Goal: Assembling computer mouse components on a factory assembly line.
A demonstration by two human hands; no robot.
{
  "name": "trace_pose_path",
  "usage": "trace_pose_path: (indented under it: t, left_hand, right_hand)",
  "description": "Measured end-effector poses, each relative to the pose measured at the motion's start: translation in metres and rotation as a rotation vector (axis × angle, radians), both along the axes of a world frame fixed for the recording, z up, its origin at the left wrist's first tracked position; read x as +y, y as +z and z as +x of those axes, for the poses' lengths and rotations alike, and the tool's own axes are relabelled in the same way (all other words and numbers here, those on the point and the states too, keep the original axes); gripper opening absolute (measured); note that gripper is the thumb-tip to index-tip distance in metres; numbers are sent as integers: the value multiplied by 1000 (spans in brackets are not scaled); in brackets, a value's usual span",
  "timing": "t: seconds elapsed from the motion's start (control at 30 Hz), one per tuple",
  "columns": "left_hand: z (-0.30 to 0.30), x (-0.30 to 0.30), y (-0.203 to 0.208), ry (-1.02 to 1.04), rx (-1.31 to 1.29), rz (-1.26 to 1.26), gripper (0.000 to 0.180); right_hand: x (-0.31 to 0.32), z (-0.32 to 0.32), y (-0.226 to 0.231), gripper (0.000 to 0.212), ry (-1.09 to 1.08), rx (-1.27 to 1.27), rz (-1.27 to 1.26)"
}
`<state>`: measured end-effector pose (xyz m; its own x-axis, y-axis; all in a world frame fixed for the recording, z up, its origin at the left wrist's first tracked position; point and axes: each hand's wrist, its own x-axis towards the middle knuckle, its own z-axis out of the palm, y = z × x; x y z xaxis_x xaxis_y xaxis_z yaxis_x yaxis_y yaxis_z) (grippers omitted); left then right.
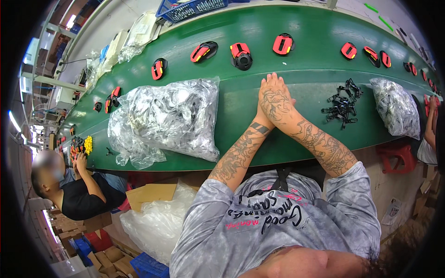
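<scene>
My right hand [277, 99] lies flat over my left hand [261, 114] on the green worktop [259, 153], its fingers stretched out and pointing away from me. It holds nothing. Most of my left hand is covered, and its fingers are largely hidden. A bulging clear plastic bag [174, 116] of parts rests to the left of my hands. To their right is a loose pile of small black plastic parts [342, 106]. Beyond my fingertips lie red-and-black oval units, among them one with a wide black end [241, 56] and a flatter one [283, 44].
Another filled clear bag [396, 109] sits at the right, above a red stool [397, 157]. A blue basket [192, 10] stands at the far edge. At the left a co-worker [88, 192] handles parts near yellow pieces [88, 145]; another person's hand [433, 104] shows at the far right.
</scene>
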<state>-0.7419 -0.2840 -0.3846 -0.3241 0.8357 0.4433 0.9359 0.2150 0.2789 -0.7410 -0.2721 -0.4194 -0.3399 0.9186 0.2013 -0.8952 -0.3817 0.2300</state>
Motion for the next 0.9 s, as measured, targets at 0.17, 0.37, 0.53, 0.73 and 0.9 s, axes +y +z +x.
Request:
trace_pose_path:
  t: [0.17,0.37,0.53,0.73,0.9]
  left_hand:
    - [-4,-6,-5,10,114,74,86]
    - [0,0,0,-18,-11,20,83]
    - [-7,-13,-2,29,148,19,84]
    - [0,1,-3,-10,33,22,83]
    - [-2,-3,2,-1,50,-20,84]
  right_hand:
    - [-3,0,4,85,137,245,-271]
    - [7,-2,-8,93,-100,-224,249]
    - [-1,10,42,63,382,610,-879]
    - [2,-3,-5,92,-70,-188,176]
    - [1,3,7,85,77,-24,-191]
